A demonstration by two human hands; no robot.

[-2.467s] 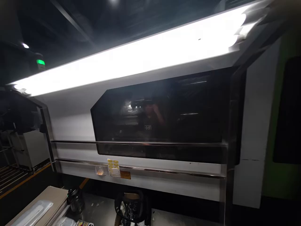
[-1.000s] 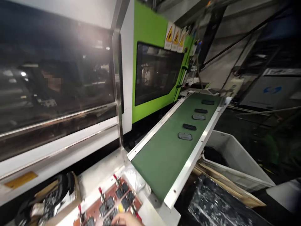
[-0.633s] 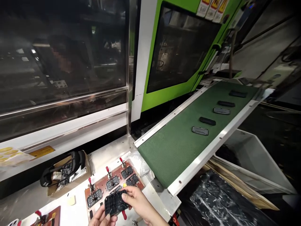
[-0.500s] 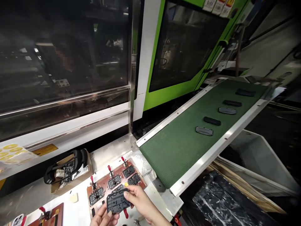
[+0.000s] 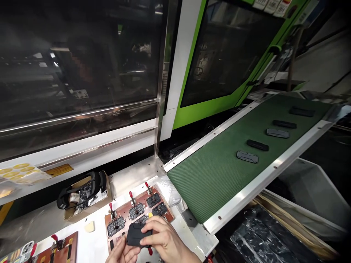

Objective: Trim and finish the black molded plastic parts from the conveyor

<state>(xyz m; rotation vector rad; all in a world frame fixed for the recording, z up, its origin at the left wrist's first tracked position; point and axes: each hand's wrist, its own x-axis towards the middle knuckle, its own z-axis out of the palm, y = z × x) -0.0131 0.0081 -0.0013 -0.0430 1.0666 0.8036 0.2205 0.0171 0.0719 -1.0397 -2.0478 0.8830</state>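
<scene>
A black rectangular plastic cover [image 5: 135,233] is held between my hands, its smooth face toward me. My left hand [image 5: 124,252] grips the near left corner, with thumb along the edge and fingers curled below. My right hand [image 5: 163,237] pinches the right side, fingers lying over the top face. Just beyond the cover lies a reddish-brown fixture board [image 5: 128,215] with red-handled toggle clamps [image 5: 131,197] and several ribbed black parts [image 5: 136,210] seated in it. The cover and my hands hide its near part.
A green conveyor belt [image 5: 203,179] to the right carries several dark covers [image 5: 247,156]. On the left are a cardboard box [image 5: 82,208] with a black strap, a second fixture board [image 5: 61,252] and a phone [image 5: 20,252]. Bagged black material [image 5: 263,237] lies below the belt.
The cover has been turned over: its ribbed side faced me before, and now the smooth side does. My right fingers have shifted onto its face. The view has swung slightly left.
</scene>
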